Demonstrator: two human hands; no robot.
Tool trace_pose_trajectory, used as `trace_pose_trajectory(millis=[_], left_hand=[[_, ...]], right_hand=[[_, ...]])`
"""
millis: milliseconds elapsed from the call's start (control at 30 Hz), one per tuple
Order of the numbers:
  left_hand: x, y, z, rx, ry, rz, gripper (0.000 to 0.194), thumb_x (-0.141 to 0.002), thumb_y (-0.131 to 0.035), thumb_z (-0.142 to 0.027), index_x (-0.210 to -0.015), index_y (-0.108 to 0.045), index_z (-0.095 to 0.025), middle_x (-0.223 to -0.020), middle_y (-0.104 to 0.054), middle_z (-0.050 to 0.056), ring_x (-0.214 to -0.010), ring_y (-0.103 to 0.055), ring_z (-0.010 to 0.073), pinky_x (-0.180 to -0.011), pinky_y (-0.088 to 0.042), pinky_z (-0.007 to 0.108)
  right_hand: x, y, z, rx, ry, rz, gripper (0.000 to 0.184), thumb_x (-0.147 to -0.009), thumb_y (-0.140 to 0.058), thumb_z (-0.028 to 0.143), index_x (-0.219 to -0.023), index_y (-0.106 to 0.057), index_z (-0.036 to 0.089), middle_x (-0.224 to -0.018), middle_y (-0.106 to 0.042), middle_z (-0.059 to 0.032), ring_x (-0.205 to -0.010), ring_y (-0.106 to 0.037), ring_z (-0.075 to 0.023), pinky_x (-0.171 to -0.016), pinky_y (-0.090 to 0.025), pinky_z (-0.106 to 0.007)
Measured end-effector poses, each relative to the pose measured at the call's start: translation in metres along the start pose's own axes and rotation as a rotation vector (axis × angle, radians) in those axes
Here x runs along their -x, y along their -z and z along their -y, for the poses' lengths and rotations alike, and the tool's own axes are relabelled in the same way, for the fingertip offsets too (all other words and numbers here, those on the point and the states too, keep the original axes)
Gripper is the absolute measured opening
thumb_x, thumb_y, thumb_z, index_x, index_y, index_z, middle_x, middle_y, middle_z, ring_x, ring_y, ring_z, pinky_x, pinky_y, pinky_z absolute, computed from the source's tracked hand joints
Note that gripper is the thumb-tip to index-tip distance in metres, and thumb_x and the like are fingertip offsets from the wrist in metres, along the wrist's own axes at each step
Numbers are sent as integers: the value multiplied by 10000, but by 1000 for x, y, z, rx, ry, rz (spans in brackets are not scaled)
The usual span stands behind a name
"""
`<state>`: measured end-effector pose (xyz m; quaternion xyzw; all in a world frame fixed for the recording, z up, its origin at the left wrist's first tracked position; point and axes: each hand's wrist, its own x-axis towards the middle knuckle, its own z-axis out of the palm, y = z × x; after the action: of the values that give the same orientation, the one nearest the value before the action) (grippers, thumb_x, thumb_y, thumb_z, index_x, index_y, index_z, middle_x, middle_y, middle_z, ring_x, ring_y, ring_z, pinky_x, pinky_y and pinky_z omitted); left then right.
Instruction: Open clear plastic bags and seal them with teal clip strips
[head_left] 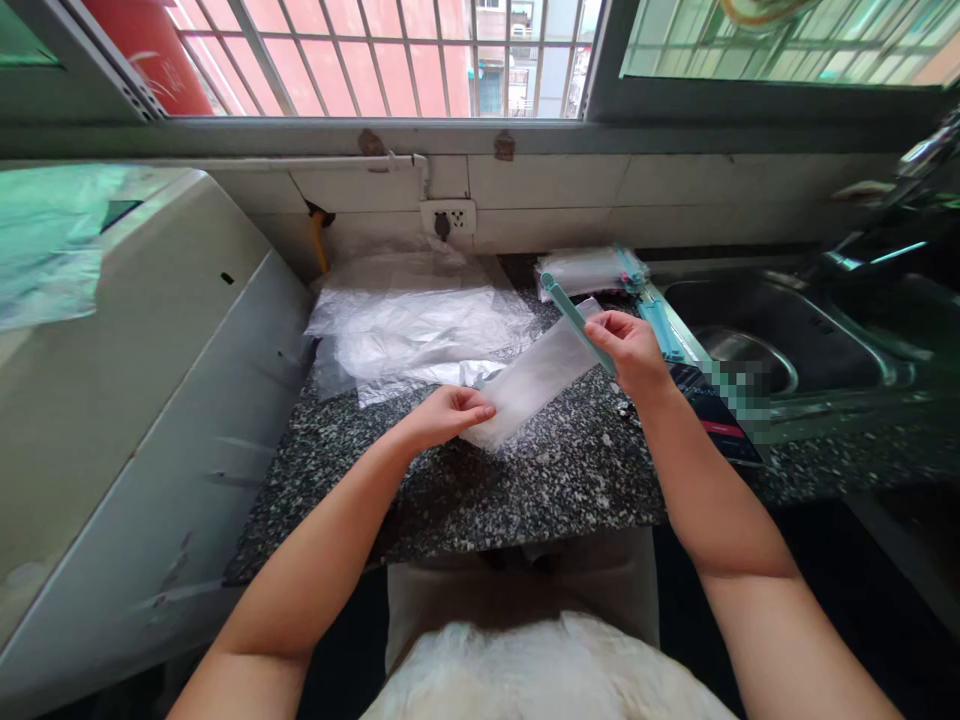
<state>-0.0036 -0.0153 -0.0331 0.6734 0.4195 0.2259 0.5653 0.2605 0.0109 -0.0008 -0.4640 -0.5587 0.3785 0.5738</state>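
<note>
A translucent plastic bag [531, 385] stretches at a slant between my hands, above the speckled counter. My left hand [451, 412] pinches its lower left end between thumb and fingers. At the upper right end, my right hand [626, 345] grips a teal bag clip [566, 305], a long narrow strip lying across the bag's end. Whether the clip is fastened on the bag I cannot tell. Behind the bag, a loose heap of clear plastic bags [420, 325] covers the back left of the counter.
Near the wall lies a stack of bags [581, 268], with more teal clips [660, 325] to its right. A dark phone-like device [720, 415] lies beside the sink [795, 320]. A white appliance [187, 370] bounds the left. A socket [450, 216] is on the wall.
</note>
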Motion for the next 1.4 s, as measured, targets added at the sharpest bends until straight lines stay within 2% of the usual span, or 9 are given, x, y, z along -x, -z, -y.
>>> trace_pose_trajectory(millis=[233, 433, 667, 867, 1000, 1300, 1400], left_hand=[[-1, -2, 0, 27, -70, -43, 331, -700, -621, -462, -640, -573, -140, -577, -462, -29, -551, -391, 86, -520, -279, 224], [0, -4, 1, 85, -55, -77, 319, -663, -627, -448, -619, -595, -134, -550, -471, -27, -539, -389, 85, -525, -277, 232], [-1, -2, 3, 51, -94, -55, 315, -697, -638, -433, -598, -589, -138, -526, -473, -31, -516, -392, 81, -502, -281, 223], [-2, -6, -2, 137, -134, -137, 277, -660, -691, -407, -709, -637, -140, -638, -580, -1, -587, -482, 94, -553, -375, 222], [0, -9, -4, 206, -137, -176, 265, -645, -709, -390, -693, -634, -141, -621, -578, -4, -576, -487, 92, -531, -380, 216], [3, -12, -5, 214, -188, -151, 254, -675, -697, -373, -626, -626, -135, -546, -541, -23, -523, -449, 72, -497, -349, 212], [2, -12, -9, 254, -238, -195, 269, -657, -723, -390, -678, -637, -136, -593, -576, -14, -559, -480, 76, -526, -380, 210]], right_hand=[[11, -9, 12, -35, -67, 115, 349, -579, -759, 489, -624, -586, 190, -586, -513, 39, -542, -416, -78, -523, -346, -249], [13, -14, 13, -64, -81, 101, 365, -535, -784, 494, -605, -600, 186, -583, -527, 37, -550, -427, -74, -526, -337, -240], [14, -14, 13, -33, -83, 116, 369, -553, -764, 505, -613, -587, 187, -585, -513, 37, -552, -412, -78, -524, -338, -244], [24, -28, 11, -47, -126, 243, 353, -599, -746, 487, -629, -580, 176, -588, -498, 37, -551, -398, -72, -515, -317, -244], [31, -40, 7, -56, -157, 326, 348, -624, -732, 480, -633, -567, 175, -597, -501, 38, -559, -402, -71, -513, -311, -240], [33, -44, 7, -52, -169, 355, 356, -627, -733, 481, -634, -562, 169, -606, -497, 39, -567, -406, -70, -516, -305, -236], [35, -47, 8, -32, -160, 399, 351, -645, -722, 482, -648, -568, 166, -614, -502, 36, -570, -414, -70, -514, -302, -236]])
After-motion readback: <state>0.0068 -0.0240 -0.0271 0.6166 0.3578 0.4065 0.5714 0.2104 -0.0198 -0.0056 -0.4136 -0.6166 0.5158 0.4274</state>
